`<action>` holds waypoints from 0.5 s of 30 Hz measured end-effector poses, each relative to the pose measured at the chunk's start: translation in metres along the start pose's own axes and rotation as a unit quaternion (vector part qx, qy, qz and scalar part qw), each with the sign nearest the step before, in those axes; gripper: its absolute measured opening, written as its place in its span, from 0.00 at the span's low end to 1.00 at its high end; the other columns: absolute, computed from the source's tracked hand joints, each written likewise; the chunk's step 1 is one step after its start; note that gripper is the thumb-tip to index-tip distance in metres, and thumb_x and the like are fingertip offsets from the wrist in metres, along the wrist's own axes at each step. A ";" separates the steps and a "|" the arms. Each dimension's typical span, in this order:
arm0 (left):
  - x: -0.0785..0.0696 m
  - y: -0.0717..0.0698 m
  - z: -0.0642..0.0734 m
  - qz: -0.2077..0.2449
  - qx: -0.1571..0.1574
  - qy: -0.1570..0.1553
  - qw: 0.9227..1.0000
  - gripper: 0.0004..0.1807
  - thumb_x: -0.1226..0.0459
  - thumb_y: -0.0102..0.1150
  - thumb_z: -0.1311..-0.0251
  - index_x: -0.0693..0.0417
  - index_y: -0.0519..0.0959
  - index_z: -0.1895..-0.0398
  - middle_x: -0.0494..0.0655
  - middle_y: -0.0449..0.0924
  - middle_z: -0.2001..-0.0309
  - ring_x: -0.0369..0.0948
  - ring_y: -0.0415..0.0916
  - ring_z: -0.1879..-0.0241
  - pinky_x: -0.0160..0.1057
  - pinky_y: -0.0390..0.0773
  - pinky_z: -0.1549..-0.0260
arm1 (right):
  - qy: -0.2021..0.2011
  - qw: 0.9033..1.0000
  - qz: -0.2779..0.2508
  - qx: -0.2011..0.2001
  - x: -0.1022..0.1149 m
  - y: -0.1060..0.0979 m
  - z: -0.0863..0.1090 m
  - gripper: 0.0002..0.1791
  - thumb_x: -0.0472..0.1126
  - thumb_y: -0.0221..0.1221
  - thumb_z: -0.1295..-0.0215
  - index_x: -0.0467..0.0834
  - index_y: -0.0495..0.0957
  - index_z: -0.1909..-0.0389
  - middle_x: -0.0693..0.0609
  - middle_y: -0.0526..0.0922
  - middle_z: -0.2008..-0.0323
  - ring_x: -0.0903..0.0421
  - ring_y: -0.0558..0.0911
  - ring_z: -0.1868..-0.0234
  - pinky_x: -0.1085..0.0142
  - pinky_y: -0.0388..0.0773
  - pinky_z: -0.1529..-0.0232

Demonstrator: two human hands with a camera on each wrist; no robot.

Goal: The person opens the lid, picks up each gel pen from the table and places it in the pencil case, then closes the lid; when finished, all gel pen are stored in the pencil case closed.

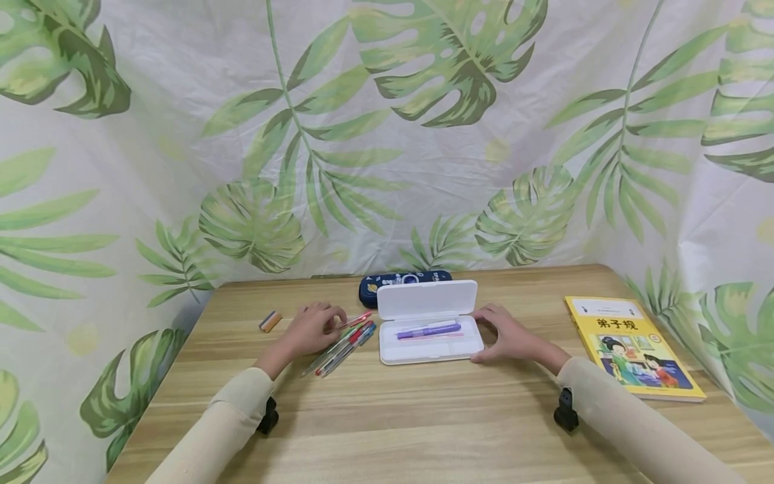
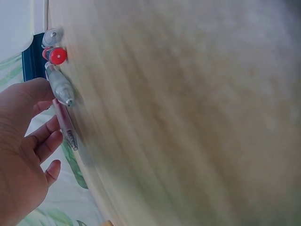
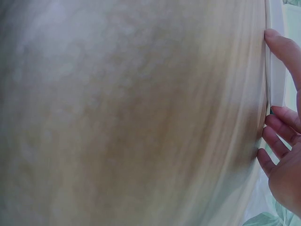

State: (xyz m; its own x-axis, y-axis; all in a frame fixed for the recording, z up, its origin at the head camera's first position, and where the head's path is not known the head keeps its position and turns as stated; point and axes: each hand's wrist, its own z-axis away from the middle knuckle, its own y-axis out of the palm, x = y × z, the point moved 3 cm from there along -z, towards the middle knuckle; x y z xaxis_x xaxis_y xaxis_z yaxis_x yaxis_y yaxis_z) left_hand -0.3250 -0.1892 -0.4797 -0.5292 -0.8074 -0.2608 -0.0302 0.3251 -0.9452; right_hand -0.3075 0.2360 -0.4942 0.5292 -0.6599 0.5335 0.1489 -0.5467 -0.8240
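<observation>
Head view: leaf-print cloth (image 1: 435, 181) hangs behind a wood-grain tabletop (image 1: 387, 423). Your white pencil case (image 1: 417, 351) sits near the middle, lid (image 1: 428, 300) hinged up, purple pen (image 1: 432, 330) inside. Your right hand (image 1: 506, 333) grips its right end, thumb at the front corner, fingers at the rear, likely to steady it. Your left hand (image 1: 313, 329) is at the loose pens (image 1: 347, 349) and looks to be pinching a pink pen (image 1: 358, 318). Pens lie slantwise just beside the case, which probably keeps your reach short. Dark blue case (image 1: 370, 292) sits right behind the lid, near the back edge, so depth is tight there. Orange block (image 1: 270, 321) is off to your left; yellow book (image 1: 641, 349) is well apart on your right, by the side edge. Easiest room is toward you, between your forearms.

Left wrist view: pink pen runs across your fingers, end sticking out; little finger is off it. Grey pen (image 2: 61, 87) is right by your thumb, so watch for snagging. Exact pinch point hidden.

Right wrist view: thumb and index bracket the case end; your other fingers are low by the tabletop. Case contents don't show.
</observation>
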 end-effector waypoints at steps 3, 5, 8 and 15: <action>-0.001 0.001 -0.001 -0.009 -0.002 0.004 1.000 0.08 0.64 0.65 0.38 0.46 0.81 0.57 0.42 0.71 0.70 0.42 0.66 0.63 0.48 0.62 0.58 | 0.000 1.000 0.003 -0.001 -0.001 0.000 0.000 0.47 0.57 0.81 0.60 0.41 0.77 0.39 0.47 0.78 0.47 0.49 0.72 0.43 0.48 0.69 0.38; -0.002 0.002 -0.003 -0.012 -0.003 0.004 1.000 0.07 0.64 0.65 0.38 0.46 0.81 0.58 0.41 0.71 0.70 0.42 0.66 0.63 0.48 0.63 0.58 | 0.002 1.000 0.002 0.001 -0.002 0.000 -0.001 0.47 0.58 0.81 0.60 0.41 0.77 0.39 0.47 0.78 0.46 0.49 0.72 0.43 0.48 0.69 0.38; -0.003 0.004 -0.005 -0.013 0.001 0.001 1.000 0.06 0.64 0.64 0.38 0.46 0.80 0.59 0.40 0.71 0.70 0.42 0.65 0.63 0.48 0.63 0.57 | 0.006 1.000 0.004 0.003 -0.002 0.000 -0.001 0.47 0.58 0.81 0.60 0.41 0.76 0.38 0.47 0.77 0.46 0.49 0.72 0.42 0.48 0.69 0.38; -0.004 0.007 -0.007 -0.011 0.019 -0.009 1.000 0.05 0.64 0.63 0.36 0.48 0.79 0.58 0.39 0.70 0.71 0.41 0.63 0.64 0.47 0.61 0.58 | 0.007 1.000 0.004 0.005 0.001 -0.001 0.000 0.47 0.57 0.80 0.60 0.40 0.76 0.38 0.47 0.78 0.46 0.48 0.73 0.42 0.48 0.70 0.38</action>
State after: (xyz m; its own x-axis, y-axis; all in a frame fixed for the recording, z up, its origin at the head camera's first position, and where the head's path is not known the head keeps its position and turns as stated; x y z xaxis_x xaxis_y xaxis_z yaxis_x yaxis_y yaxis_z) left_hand -0.3291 -0.1804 -0.4838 -0.5135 -0.8229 -0.2433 -0.0099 0.2892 -0.9572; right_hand -0.3071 0.2356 -0.4929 0.5189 -0.6715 0.5289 0.1535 -0.5355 -0.8305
